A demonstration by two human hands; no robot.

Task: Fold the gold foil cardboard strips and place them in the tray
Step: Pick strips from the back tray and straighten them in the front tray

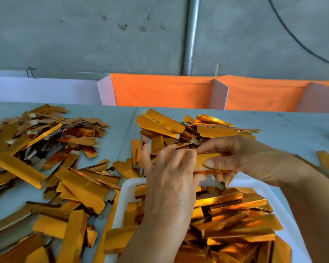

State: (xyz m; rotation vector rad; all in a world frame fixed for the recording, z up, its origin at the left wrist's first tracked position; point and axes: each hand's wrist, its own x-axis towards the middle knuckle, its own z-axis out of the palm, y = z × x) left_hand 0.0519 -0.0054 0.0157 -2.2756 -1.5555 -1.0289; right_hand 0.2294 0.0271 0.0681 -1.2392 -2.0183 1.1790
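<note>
My right hand (241, 158) pinches a gold strip (207, 161) with my thumb on top. My left hand (169, 171) holds its other end, fingers curled over it. We hold it just above the far edge of the white tray (125, 188), which has many gold strips inside. More strips lie in piles (46, 149) on the table (292, 126).

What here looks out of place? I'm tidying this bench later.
One gold strip lies alone at the table's right edge, apart from the piles. Other strips hang over the white tray's left rim instead of lying inside.
</note>
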